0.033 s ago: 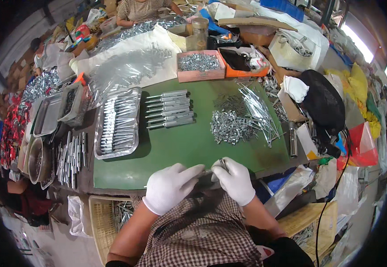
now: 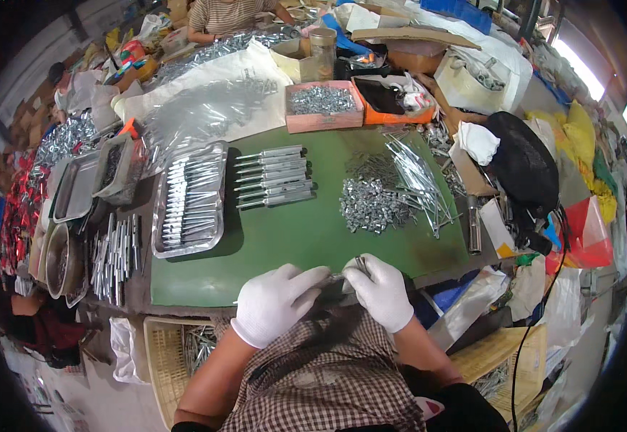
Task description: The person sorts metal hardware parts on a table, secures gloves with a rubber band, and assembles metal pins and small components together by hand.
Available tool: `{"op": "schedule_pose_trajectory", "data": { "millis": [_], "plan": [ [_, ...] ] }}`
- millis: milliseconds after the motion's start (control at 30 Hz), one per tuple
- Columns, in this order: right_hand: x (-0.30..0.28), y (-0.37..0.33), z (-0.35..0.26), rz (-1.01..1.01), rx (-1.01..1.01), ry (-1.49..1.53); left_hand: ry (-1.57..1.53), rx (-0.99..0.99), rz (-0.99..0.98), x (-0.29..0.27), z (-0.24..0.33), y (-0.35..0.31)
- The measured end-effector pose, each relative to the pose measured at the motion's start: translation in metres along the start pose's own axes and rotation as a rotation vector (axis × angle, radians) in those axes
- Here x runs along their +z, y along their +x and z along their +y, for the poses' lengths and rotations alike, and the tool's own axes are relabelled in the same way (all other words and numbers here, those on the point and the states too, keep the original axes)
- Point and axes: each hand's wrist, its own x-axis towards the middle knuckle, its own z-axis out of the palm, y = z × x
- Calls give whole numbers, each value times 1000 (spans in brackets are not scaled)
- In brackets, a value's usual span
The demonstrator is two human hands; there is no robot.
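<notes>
No visible change: both gloved hands point(image 2: 328, 299) remain together over a thin metal piece point(image 2: 342, 277), at the green surface's point(image 2: 292, 237) near edge.

Your green tabletop point(image 2: 292, 237) and what lies on it.

In front of you it carries a silver tray point(image 2: 189, 199) of metal rods at the left, a row of loose rods point(image 2: 274, 176) mid-board, a heap of small metal clips point(image 2: 371, 201) beside long thin pins point(image 2: 421, 180), and a pink box point(image 2: 323, 106) of clips at the far edge.
</notes>
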Motion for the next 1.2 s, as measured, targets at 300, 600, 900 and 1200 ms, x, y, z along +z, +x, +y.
{"op": "schedule_pose_trajectory", "data": {
  "millis": [300, 600, 900, 1200],
  "plan": [
    [-31, 5, 3, 265, -208, -328, 119, 0, -31, 18, 6, 1],
    [-58, 70, -5, 228, -469, -838, 282, -19, -66, 34, 22, 17],
    [-63, 79, -9, 149, -390, -1120, 103, -25, -198, 45, 23, 1],
    [-28, 25, -9, -1, -502, -673, 147, -131, -239, 33, 18, 8]
  ]
}}
